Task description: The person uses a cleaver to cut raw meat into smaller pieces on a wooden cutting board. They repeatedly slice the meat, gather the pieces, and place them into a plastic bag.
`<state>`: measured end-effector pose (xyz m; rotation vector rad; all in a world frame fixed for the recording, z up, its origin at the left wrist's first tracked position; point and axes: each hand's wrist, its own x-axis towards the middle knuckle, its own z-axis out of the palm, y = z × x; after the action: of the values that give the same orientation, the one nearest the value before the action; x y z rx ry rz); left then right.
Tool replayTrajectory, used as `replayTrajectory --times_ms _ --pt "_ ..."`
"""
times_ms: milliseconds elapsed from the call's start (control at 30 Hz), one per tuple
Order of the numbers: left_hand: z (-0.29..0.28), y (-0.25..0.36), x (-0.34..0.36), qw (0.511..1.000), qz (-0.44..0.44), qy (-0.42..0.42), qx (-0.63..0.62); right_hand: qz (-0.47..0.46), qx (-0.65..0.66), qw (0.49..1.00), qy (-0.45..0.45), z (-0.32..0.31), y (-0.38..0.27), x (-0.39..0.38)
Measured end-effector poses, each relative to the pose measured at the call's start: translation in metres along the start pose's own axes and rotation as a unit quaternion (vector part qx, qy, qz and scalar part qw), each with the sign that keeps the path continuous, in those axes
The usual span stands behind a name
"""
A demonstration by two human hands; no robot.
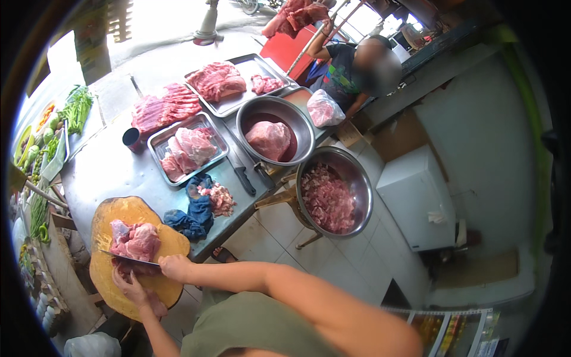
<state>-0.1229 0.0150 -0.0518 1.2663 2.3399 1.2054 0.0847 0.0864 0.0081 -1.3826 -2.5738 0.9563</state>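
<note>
On the thick, rounded wooden chopping board [110, 214] lies a chunk of raw meat [140, 239]. My right hand [175, 269] is closed round the handle of a kitchen knife [132, 259], whose long blade lies across the near side of the meat. Just on the near side of the blade, my left hand [132, 290] grips the meat, its fingertips close to the edge; part of what it holds is hidden. A blue cloth [199, 208] and a small heap of meat trimmings [220, 199] lie beyond the board.
Metal trays [223, 153] of raw meat, ribs [166, 107], a dark cup [132, 138] and two black-handled knives [244, 181] occupy the metal table. A basin [241, 125] holds one large piece; another [369, 196] holds cut meat. A person [339, 77] stands at the far right. Vegetables [77, 110] line the left.
</note>
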Motion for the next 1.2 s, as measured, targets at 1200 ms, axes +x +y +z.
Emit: replayTrajectory --times_ms 1200 --pt "-0.008 0.001 0.002 0.995 -0.025 -0.082 0.054 0.007 0.01 1.0 0.003 0.007 0.001 0.001"
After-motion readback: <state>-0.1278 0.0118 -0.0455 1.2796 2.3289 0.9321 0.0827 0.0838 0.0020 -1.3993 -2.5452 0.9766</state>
